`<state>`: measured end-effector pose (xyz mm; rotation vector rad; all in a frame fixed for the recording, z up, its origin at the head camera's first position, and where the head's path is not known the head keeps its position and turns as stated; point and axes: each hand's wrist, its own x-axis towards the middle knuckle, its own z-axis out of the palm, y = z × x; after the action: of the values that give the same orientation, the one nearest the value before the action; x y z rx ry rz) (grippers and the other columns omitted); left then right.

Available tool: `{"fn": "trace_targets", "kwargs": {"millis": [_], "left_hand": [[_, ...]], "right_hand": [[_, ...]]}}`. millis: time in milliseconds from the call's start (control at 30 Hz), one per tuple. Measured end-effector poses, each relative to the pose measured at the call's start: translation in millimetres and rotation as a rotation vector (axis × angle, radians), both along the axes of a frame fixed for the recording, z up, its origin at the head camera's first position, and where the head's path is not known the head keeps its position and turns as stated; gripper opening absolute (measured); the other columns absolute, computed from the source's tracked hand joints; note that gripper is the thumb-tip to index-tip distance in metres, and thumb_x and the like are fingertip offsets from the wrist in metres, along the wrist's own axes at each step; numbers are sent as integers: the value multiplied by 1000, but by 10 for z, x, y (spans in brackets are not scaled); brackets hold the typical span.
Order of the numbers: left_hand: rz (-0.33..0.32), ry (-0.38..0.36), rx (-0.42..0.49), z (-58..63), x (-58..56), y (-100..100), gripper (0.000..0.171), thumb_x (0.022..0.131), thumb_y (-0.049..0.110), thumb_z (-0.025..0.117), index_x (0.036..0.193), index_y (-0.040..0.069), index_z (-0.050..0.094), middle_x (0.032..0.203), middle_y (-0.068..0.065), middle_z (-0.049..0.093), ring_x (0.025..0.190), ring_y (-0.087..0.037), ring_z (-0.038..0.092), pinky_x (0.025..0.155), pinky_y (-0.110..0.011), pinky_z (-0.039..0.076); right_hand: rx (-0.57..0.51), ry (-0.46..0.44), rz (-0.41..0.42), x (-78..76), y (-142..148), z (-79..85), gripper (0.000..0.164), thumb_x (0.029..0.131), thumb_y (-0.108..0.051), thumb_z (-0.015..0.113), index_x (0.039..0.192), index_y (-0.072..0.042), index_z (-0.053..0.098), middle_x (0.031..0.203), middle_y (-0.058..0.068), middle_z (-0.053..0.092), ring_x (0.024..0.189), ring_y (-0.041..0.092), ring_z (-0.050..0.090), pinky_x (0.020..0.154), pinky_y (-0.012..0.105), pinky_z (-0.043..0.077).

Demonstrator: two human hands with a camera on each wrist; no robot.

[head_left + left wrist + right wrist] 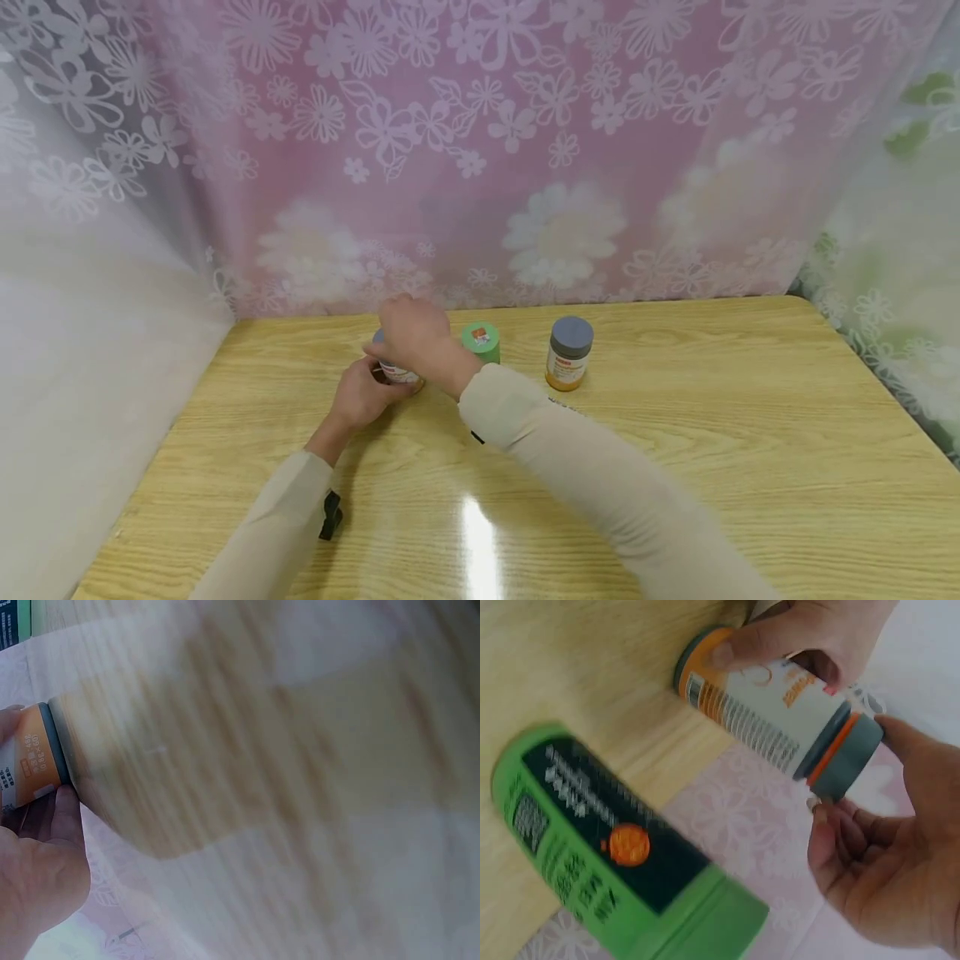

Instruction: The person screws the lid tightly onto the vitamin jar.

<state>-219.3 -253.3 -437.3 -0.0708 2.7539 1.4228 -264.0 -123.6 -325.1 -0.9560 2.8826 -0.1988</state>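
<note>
A white and orange supplement jar [757, 705] with a grey screw lid [849, 761] stands on the wooden table [675, 467], left of centre near the far edge. My left hand [360, 393] grips its body low down, thumb and fingers around the label. From above, my right hand [416, 333] pinches the lid between thumb and fingers, largely covering it in the head view. An orange ring shows between lid and body in the right wrist view. Close on the right is a green bottle [480, 337], partly hidden behind my right forearm.
Farther right stands a second jar [569, 354] with a grey lid and a white and orange label. A pink flowered curtain [465, 200] hangs right behind the table's far edge. White cloth [97, 333] borders the left side, and flowered fabric [892, 275] the right.
</note>
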Motion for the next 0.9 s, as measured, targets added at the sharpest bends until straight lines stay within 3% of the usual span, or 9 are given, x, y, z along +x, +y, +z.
{"fn": "trace_targets", "kwargs": {"millis": [100, 167, 233, 333, 400, 467, 600, 800, 900], "left_hand": [[-11, 1, 0, -3, 1, -2, 52, 82, 26, 78, 121, 0, 56, 101, -10, 63, 86, -22, 62, 70, -33, 53], [-20, 7, 21, -4, -2, 3, 56, 82, 25, 78, 126, 1, 54, 107, -11, 62, 92, -24, 63, 74, -34, 53], [-27, 20, 36, -10, -8, 1, 56, 82, 24, 78, 127, 2, 53, 111, -12, 61, 97, -26, 62, 77, -36, 53], [-34, 20, 49, -9, -16, -7, 55, 82, 25, 78, 127, 4, 53, 115, -12, 59, 101, -26, 61, 80, -37, 53], [-32, 22, 38, -9, -19, -15, 53, 82, 25, 77, 125, 3, 55, 114, -12, 61, 101, -26, 62, 79, -37, 53], [-32, 22, 33, -9, -23, -13, 52, 82, 26, 77, 124, 3, 55, 113, -12, 61, 100, -26, 62, 79, -37, 53], [-31, 35, 16, -23, -34, -2, 52, 82, 27, 78, 123, 4, 57, 112, -11, 62, 98, -25, 62, 78, -36, 53], [-30, 32, -12, -28, -22, -17, 55, 82, 30, 78, 125, 4, 54, 108, -12, 62, 94, -25, 63, 74, -35, 53], [-25, 36, -24, -23, -16, -20, 57, 81, 32, 78, 125, 4, 55, 109, -11, 61, 95, -25, 63, 75, -35, 53]], "right_hand": [[40, 20, -62, 5, -24, -61, 68, 91, -66, 43, 126, -9, 56, 118, 6, 59, 94, 17, 60, 67, 28, 53], [54, 19, -46, -23, -10, -72, 74, 92, -67, 35, 137, -9, 48, 129, 5, 55, 112, 19, 55, 84, 31, 51], [33, -12, 39, -75, 36, -49, 72, 95, -64, 32, 144, -12, 41, 139, 5, 48, 126, 20, 46, 99, 35, 41], [-14, -112, 279, -180, 127, 29, 56, 100, -49, 41, 147, -19, 38, 150, 2, 35, 137, 19, 31, 110, 35, 27], [-21, -199, 415, -225, 169, 91, 48, 100, -35, 49, 145, -20, 43, 149, 1, 36, 136, 18, 32, 108, 33, 29], [-19, -266, 476, -247, 187, 124, 44, 99, -24, 55, 142, -18, 48, 146, 1, 41, 132, 17, 38, 103, 30, 35], [8, -249, 406, -203, 162, 134, 40, 96, -21, 60, 135, -16, 55, 134, -1, 53, 118, 14, 50, 92, 27, 43], [88, -12, 167, -31, 10, 55, 37, 95, -46, 54, 114, -15, 63, 102, -1, 62, 86, 14, 58, 72, 27, 49], [144, 57, 56, 40, -63, 11, 45, 96, -52, 48, 120, -15, 59, 102, 3, 59, 85, 16, 58, 70, 28, 51]]}}
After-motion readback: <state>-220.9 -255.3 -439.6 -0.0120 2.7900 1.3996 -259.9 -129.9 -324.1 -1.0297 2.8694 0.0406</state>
